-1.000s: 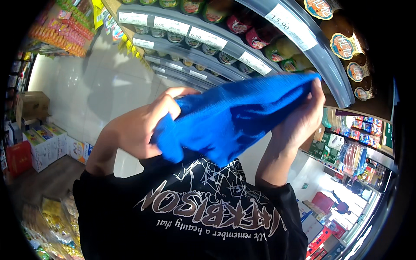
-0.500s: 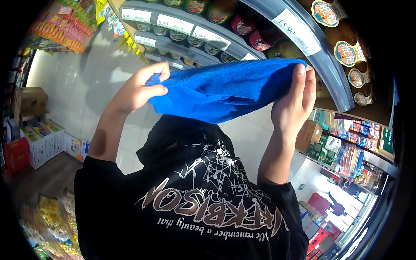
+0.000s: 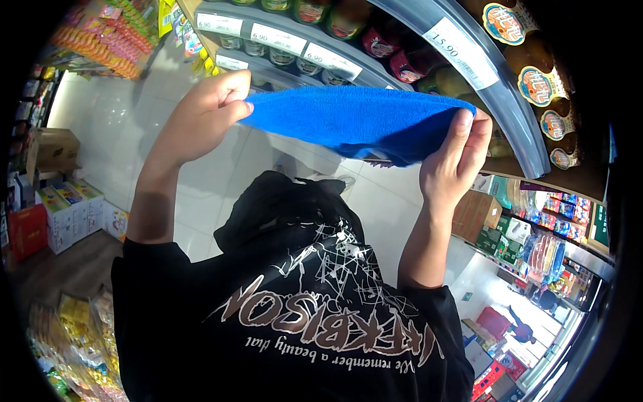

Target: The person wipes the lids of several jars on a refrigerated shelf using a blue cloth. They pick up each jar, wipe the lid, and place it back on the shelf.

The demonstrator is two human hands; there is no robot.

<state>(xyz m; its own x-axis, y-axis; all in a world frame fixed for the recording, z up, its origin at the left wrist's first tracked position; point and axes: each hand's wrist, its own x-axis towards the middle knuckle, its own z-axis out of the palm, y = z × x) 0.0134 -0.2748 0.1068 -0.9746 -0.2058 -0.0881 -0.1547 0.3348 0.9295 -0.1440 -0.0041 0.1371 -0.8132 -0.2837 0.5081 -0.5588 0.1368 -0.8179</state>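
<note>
Both hands are raised in front of the shelves and hold a blue cloth (image 3: pixel 358 120) stretched flat between them. The left hand (image 3: pixel 204 117) pinches the cloth's left end, fingers curled over the top edge and thumb beneath. The right hand (image 3: pixel 455 164) grips the right end, its fingers pointing up along the cloth's edge, where the fabric folds and hangs a little lower. The cloth spans the gap between the two hands, level with the fingertips and just in front of the curved shelf edge (image 3: pixel 429 50) with its white price strips. Beyond the hands, above the cloth, stand rows of jars (image 3: pixel 315 10) and bottles with round labels (image 3: pixel 536 84). Below the hands hangs the person's black shirt (image 3: pixel 295 321) with pale lettering. Left of the left hand, lower down, cardboard boxes (image 3: pixel 50 151) sit on the floor.
</note>
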